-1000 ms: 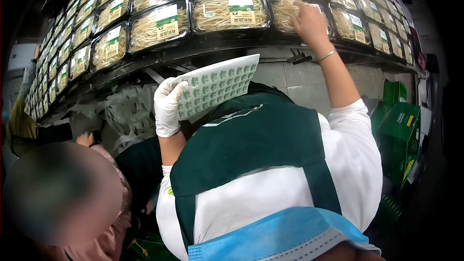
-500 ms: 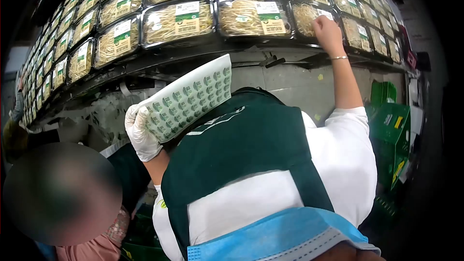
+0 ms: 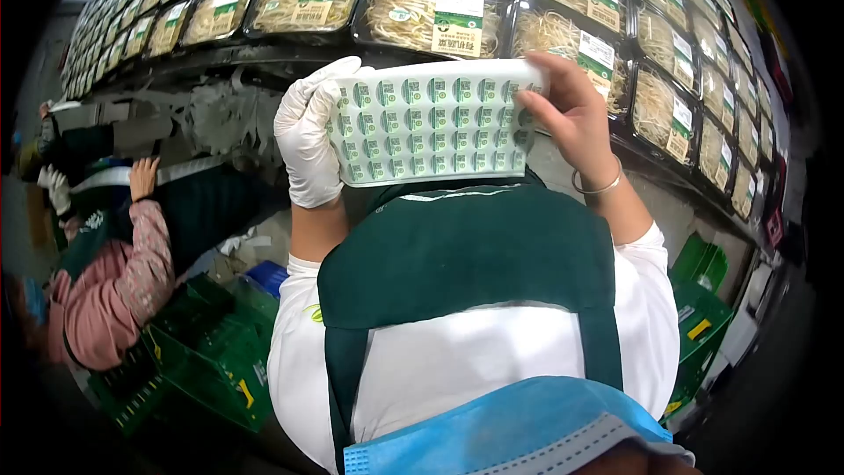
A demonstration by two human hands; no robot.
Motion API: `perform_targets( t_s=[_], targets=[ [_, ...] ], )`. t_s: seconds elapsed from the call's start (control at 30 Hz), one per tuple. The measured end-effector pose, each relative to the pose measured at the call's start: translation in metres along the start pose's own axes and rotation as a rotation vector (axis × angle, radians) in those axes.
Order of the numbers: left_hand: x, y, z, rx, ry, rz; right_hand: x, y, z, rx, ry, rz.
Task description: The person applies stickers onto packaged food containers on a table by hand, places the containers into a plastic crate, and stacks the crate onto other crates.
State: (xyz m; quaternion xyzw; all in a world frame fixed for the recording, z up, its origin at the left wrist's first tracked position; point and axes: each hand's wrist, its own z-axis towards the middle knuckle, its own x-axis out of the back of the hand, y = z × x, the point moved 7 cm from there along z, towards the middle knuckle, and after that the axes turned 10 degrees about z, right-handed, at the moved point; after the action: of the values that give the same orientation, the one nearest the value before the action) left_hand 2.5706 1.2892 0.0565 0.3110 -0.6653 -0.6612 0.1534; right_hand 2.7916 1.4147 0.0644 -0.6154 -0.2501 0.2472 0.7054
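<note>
A white sheet of round green stickers (image 3: 431, 127) is held up in front of my apron, its printed rows facing me. My left hand (image 3: 308, 141), in a white glove, is closed around the sheet's left end. At the right end is my bare right hand (image 3: 576, 119), thumb on the front and fingers bent over the upper edge; its fingertips are slightly blurred. Just beyond the sheet stands a black tray of bean sprouts (image 3: 396, 13) under clear film, with a green, white and tan label. Another sprout tray (image 3: 545, 35) lies beyond my right hand.
Rows of similar packed trays (image 3: 664, 110) cover the table ahead and run off to both sides. Green crates (image 3: 207, 343) stand low at left, another crate (image 3: 703, 317) at right. A co-worker in a pink sleeve (image 3: 145, 251) is at left, handling a pale strip (image 3: 189, 169).
My right hand has come back from a sprout tray to the sticker sheet. The sheet has turned from slanted to nearly level and moved right. My view has swung, bringing the co-worker's hands into sight.
</note>
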Motion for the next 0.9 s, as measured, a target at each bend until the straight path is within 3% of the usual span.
perform_targets(
  t_s=[0.03, 0.17, 0.2, 0.23, 0.3, 0.37, 0.43, 0.47, 0.5, 0.6, 0.73, 0.9],
  targets=[
    [0.005, -0.001, -0.006, -0.006, 0.045, 0.032, 0.001, 0.006, -0.002, -0.04, 0.031, 0.174],
    [0.024, -0.01, -0.024, -0.068, 0.144, 0.047, -0.001, 0.012, -0.023, -0.016, 0.166, 0.132],
    [0.029, -0.012, -0.028, -0.071, 0.153, -0.015, -0.005, -0.004, -0.025, 0.194, 0.239, -0.08],
    [0.036, -0.012, -0.034, -0.074, 0.164, -0.019, -0.009, -0.007, -0.024, 0.195, 0.227, -0.08],
    [0.046, -0.014, -0.047, -0.044, 0.138, -0.042, -0.026, -0.033, -0.027, 0.469, 0.176, -0.596],
    [0.061, -0.015, -0.063, -0.07, 0.169, -0.07, -0.044, -0.004, -0.03, 0.158, 0.005, -0.224],
    [0.081, -0.012, -0.078, -0.127, 0.263, 0.009, -0.07, 0.012, -0.036, -0.214, -0.13, -0.094],
    [0.087, -0.011, -0.085, -0.143, 0.269, -0.023, -0.087, 0.009, -0.037, -0.186, -0.132, 0.233],
    [0.092, -0.011, -0.092, -0.14, 0.268, -0.006, -0.094, 0.014, -0.038, -0.205, -0.135, 0.305],
    [0.084, -0.013, -0.103, -0.073, 0.05, -0.165, -0.1, 0.021, -0.045, -0.313, -0.113, 0.313],
    [0.098, -0.016, -0.116, -0.076, 0.136, -0.098, -0.105, 0.025, -0.04, -0.458, -0.175, 0.409],
    [0.115, -0.004, -0.124, -0.137, 0.172, -0.054, -0.11, 0.022, -0.034, -0.402, -0.184, 0.478]
  ],
)
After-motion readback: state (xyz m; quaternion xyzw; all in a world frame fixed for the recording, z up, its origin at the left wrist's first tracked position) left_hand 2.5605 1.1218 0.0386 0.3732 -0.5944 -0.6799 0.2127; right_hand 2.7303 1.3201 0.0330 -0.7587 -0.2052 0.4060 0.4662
